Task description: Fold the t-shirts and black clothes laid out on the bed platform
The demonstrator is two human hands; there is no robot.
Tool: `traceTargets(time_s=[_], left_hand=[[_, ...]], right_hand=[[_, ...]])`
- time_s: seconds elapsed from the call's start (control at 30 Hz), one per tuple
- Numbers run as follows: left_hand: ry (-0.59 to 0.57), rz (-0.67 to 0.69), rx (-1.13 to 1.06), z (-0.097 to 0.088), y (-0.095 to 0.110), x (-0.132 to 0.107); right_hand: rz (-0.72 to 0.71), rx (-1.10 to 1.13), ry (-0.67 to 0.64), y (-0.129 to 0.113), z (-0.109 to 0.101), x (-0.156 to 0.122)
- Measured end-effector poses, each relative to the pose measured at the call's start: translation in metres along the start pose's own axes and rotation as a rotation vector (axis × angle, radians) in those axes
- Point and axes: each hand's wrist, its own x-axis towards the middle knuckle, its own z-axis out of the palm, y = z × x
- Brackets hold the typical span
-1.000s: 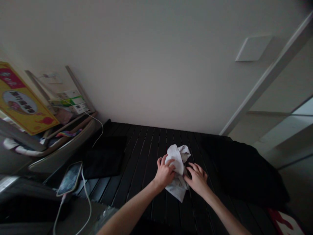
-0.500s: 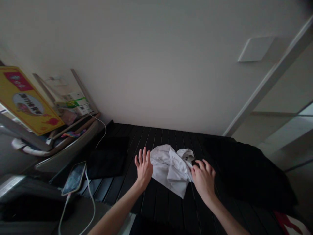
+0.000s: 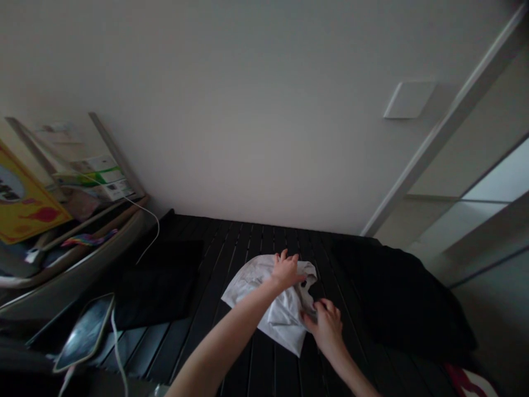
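Note:
A crumpled white garment (image 3: 285, 320) lies on the dark slatted surface, with a collar-like edge and a small dark opening at its right side. Reaching across the top of it, my left hand (image 3: 285, 272) rests on the fabric with its fingers apart and its thumb close to that edge. My right hand (image 3: 327, 326) pinches the garment's right edge between thumb and fingers. Part of the cloth is hidden under my left hand and forearm.
Folded black cloth (image 3: 159, 286) lies on the left, and a larger black cloth (image 3: 400, 298) on the right. A phone (image 3: 85, 333) with a white cable sits at the lower left. Beyond it stands a grey bin-like holder (image 3: 111, 245) with boxes. A wall (image 3: 248, 138) rises behind.
My left hand has moved right, from beside the garment onto its top. The garment's left part is now spread farther out. My right hand stays at its right edge, slightly lower.

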Motion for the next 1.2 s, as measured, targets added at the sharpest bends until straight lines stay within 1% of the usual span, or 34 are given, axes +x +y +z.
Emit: traceTargets(time_s=[0.07, 0.1, 0.13, 0.2, 0.3, 0.4, 0.5, 0.6, 0.67, 0.73, 0.83, 0.9, 0.97, 1.03, 1.1, 1.13, 1.2], left_hand=[[-0.034, -0.022, 0.029, 0.012, -0.004, 0.004], [-0.039, -0.037, 0.043, 0.014, -0.008, 0.002], [-0.032, -0.054, 0.058, 0.015, -0.015, -0.001], [0.021, -0.097, 0.096, 0.010, -0.031, -0.013], [0.113, -0.173, 0.144, -0.006, -0.057, -0.038], [0.164, -0.240, 0.146, -0.024, -0.077, -0.067], [0.226, -0.272, 0.131, -0.040, -0.090, -0.093], [0.298, -0.295, 0.105, -0.054, -0.101, -0.117], [0.347, -0.321, 0.120, -0.064, -0.109, -0.131], [0.367, -0.340, 0.161, -0.072, -0.116, -0.142], [0.373, -0.368, 0.203, -0.078, -0.124, -0.146], [0.401, -0.405, 0.192, -0.078, -0.126, -0.139], [0.435, -0.456, 0.151, -0.076, -0.127, -0.126], [0.442, -0.498, 0.093, -0.074, -0.128, -0.113], [0.424, -0.518, 0.048, -0.070, -0.130, -0.104], [0.415, -0.525, 0.035, -0.068, -0.131, -0.100], [0.405, -0.543, 0.026, -0.062, -0.134, -0.097]], right_hand=[[-0.032, 0.001, 0.004, 0.004, 0.000, 0.003], [-0.055, 0.002, 0.005, 0.007, -0.003, 0.006], [-0.082, 0.002, 0.000, 0.010, -0.007, 0.010], [-0.115, -0.006, -0.020, 0.017, -0.017, 0.018], [-0.090, -0.083, -0.064, 0.028, -0.032, 0.031], [-0.021, -0.218, -0.091, 0.033, -0.045, 0.046], [0.020, -0.299, -0.097, 0.030, -0.057, 0.063], [0.055, -0.329, -0.090, 0.028, -0.071, 0.080], [0.103, -0.336, -0.058, 0.032, -0.078, 0.092], [0.150, -0.321, -0.017, 0.038, -0.081, 0.101], [0.122, -0.230, 0.027, 0.040, -0.077, 0.113], [0.079, -0.140, 0.038, 0.034, -0.068, 0.117], [0.092, -0.065, 0.018, 0.025, -0.057, 0.119], [0.198, -0.052, -0.050, 0.017, -0.045, 0.118], [0.321, -0.083, -0.170, 0.014, -0.031, 0.112], [0.352, -0.100, -0.246, 0.015, -0.024, 0.109], [0.322, -0.125, -0.376, 0.019, -0.011, 0.100]])
